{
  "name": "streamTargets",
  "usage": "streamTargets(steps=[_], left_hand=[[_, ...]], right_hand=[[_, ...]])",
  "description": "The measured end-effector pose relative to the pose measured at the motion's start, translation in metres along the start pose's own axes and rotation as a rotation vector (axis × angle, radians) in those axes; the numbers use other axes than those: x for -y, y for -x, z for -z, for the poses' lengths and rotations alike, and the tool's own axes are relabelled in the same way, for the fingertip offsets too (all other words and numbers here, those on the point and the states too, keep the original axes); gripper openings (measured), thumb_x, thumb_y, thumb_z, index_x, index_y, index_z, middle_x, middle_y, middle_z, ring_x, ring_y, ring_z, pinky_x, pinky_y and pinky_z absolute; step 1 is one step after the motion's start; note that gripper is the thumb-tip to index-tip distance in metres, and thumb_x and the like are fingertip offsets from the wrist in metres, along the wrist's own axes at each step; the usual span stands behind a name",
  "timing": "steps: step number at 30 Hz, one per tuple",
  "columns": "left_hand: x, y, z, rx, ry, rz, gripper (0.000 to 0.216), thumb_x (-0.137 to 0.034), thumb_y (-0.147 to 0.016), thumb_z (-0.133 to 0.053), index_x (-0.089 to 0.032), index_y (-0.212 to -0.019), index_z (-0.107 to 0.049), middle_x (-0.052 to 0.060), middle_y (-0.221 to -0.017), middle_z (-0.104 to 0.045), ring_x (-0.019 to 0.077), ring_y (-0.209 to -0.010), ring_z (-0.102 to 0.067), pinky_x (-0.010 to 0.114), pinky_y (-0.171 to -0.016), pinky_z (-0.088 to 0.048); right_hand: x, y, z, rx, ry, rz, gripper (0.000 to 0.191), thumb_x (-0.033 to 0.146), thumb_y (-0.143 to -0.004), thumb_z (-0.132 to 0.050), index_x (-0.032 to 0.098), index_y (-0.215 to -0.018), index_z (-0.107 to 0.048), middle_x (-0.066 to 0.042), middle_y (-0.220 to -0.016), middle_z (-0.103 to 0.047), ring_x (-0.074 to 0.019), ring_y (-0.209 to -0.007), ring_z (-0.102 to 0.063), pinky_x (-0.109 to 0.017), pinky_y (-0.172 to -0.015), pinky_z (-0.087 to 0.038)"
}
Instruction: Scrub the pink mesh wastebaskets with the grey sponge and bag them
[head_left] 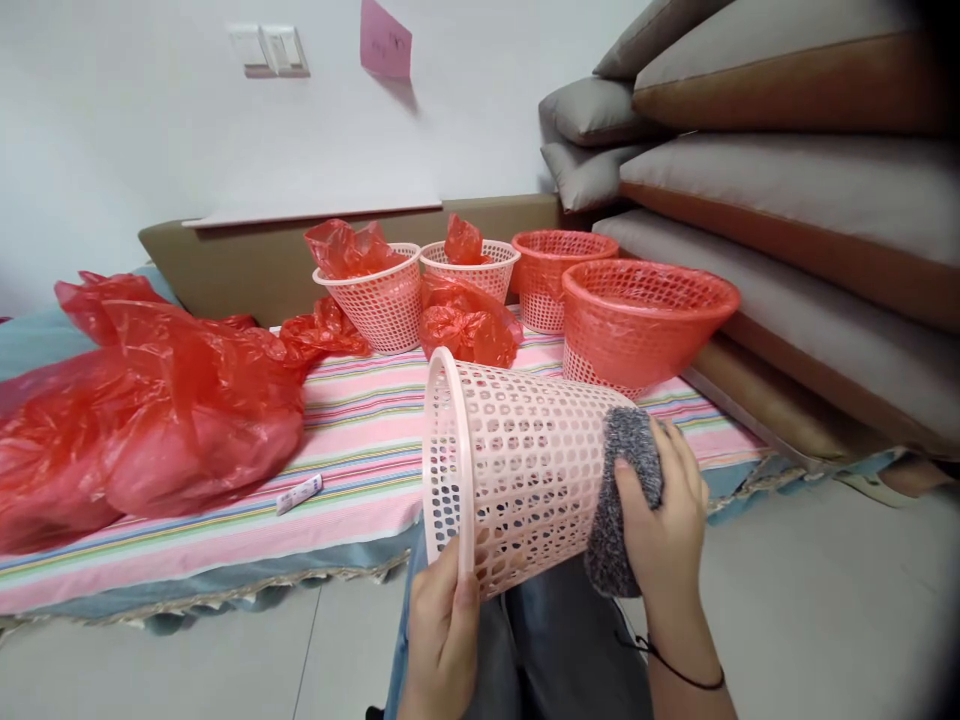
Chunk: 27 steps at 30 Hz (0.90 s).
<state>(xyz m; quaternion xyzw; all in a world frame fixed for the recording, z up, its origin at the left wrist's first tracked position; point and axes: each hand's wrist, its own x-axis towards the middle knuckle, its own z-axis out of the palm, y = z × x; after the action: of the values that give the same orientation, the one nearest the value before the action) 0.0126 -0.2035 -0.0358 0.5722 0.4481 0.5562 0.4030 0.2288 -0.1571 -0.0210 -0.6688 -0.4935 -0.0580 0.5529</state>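
Note:
A pale pink plastic basket (540,440) with a lattice of holes lies tilted on its side above my lap, its mouth facing left. My left hand (442,625) grips the rim at its lower edge, fingers closed round it. At the basket's base end, my right hand (667,510) holds a dark grey fuzzy scrubbing pad (626,490) against the outside wall. The thumb and fingers are pressed into the pad. Part of the basket's base is hidden behind the pad.
Two pink baskets (382,300) with red plastic bags stand behind, beside two baskets lined in red plastic (637,330). A heap of red bags (195,410) lies left on the striped cloth (360,450), near a small white packet (298,495). Grey cushions (787,190) are stacked right.

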Motion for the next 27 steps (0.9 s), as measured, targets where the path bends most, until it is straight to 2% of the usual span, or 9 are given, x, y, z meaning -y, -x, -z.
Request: streamTargets(steps=[3, 8, 10, 12, 16, 21, 23, 25, 27], left_hand=[[0.003, 0.001, 0.003, -0.013, 0.032, 0.051, 0.058, -0.063, -0.092, -0.047, -0.018, -0.115, -0.076, 0.013, -0.107, -0.078, 0.0316, -0.095, -0.074, 0.043, -0.088, -0.059], [0.0, 0.001, -0.001, 0.011, 0.0, 0.031, 0.062, -0.064, -0.094, -0.04, -0.019, -0.124, -0.071, 0.013, -0.119, -0.074, 0.0317, -0.107, -0.071, 0.045, -0.097, -0.055], [-0.001, 0.001, -0.002, -0.022, -0.075, 0.016, 0.063, -0.065, -0.094, -0.04, -0.018, -0.121, -0.073, 0.013, -0.119, -0.074, 0.0329, -0.112, -0.069, 0.044, -0.097, -0.055], [-0.001, 0.001, -0.003, -0.061, -0.098, 0.04, 0.062, -0.065, -0.093, -0.042, -0.017, -0.115, -0.075, 0.013, -0.115, -0.075, 0.0336, -0.11, -0.069, 0.043, -0.093, -0.057], [0.004, 0.002, -0.001, -0.078, -0.007, 0.109, 0.06, -0.065, -0.091, -0.046, -0.017, -0.108, -0.077, 0.013, -0.102, -0.078, 0.0316, -0.095, -0.074, 0.041, -0.082, -0.061], [0.008, 0.0, 0.006, -0.103, -0.035, 0.063, 0.063, -0.07, -0.086, -0.048, -0.015, -0.088, -0.081, 0.014, -0.088, -0.079, 0.0331, -0.087, -0.075, 0.041, -0.079, -0.061], [0.008, -0.002, 0.008, -0.075, -0.046, 0.035, 0.062, -0.07, -0.086, -0.048, -0.017, -0.082, -0.081, 0.013, -0.084, -0.079, 0.0329, -0.086, -0.075, 0.041, -0.079, -0.061], [0.006, -0.003, 0.007, -0.055, -0.006, 0.037, 0.064, -0.07, -0.087, -0.046, -0.018, -0.08, -0.081, 0.012, -0.079, -0.078, 0.0327, -0.085, -0.074, 0.042, -0.08, -0.06], [0.004, -0.005, 0.006, -0.033, 0.027, 0.043, 0.066, -0.071, -0.087, -0.043, -0.018, -0.08, -0.081, 0.012, -0.075, -0.077, 0.0325, -0.084, -0.074, 0.042, -0.081, -0.059]], right_hand=[[0.012, 0.005, -0.001, 0.002, 0.002, 0.034, 0.057, 0.05, -0.093, -0.05, 0.02, -0.141, -0.054, -0.016, -0.15, -0.049, -0.037, -0.139, -0.043, -0.064, -0.112, -0.029], [0.08, 0.036, -0.007, 0.127, -0.053, 0.28, 0.053, 0.039, -0.091, -0.054, 0.023, -0.142, -0.049, -0.012, -0.155, -0.043, -0.0361, -0.138, -0.042, -0.062, -0.111, -0.032], [0.098, 0.045, -0.008, 0.15, -0.077, 0.324, 0.053, 0.035, -0.089, -0.056, 0.024, -0.141, -0.049, -0.011, -0.155, -0.043, -0.037, -0.138, -0.04, -0.061, -0.111, -0.033], [0.102, 0.048, -0.008, 0.152, -0.091, 0.359, 0.054, 0.034, -0.087, -0.057, 0.025, -0.14, -0.05, -0.01, -0.155, -0.043, -0.0373, -0.138, -0.04, -0.06, -0.11, -0.034], [0.07, 0.033, -0.005, 0.129, -0.069, 0.335, 0.052, 0.034, -0.09, -0.054, 0.024, -0.141, -0.049, -0.01, -0.152, -0.047, -0.0335, -0.136, -0.045, -0.057, -0.111, -0.034], [-0.007, 0.003, -0.003, -0.016, -0.007, 0.041, 0.051, 0.044, -0.092, -0.052, 0.022, -0.138, -0.056, -0.014, -0.148, -0.053, -0.0341, -0.137, -0.047, -0.061, -0.112, -0.032], [-0.027, -0.006, -0.004, -0.059, -0.039, -0.031, 0.054, 0.046, -0.092, -0.052, 0.019, -0.138, -0.057, -0.016, -0.145, -0.056, -0.0349, -0.136, -0.048, -0.062, -0.111, -0.033], [-0.029, -0.011, -0.006, -0.074, -0.048, -0.048, 0.054, 0.047, -0.091, -0.051, 0.018, -0.137, -0.057, -0.016, -0.144, -0.057, -0.0348, -0.135, -0.049, -0.061, -0.111, -0.033], [-0.012, -0.012, -0.009, -0.052, -0.01, -0.009, 0.053, 0.046, -0.091, -0.051, 0.021, -0.136, -0.058, -0.014, -0.146, -0.055, -0.0345, -0.135, -0.049, -0.062, -0.111, -0.034]])
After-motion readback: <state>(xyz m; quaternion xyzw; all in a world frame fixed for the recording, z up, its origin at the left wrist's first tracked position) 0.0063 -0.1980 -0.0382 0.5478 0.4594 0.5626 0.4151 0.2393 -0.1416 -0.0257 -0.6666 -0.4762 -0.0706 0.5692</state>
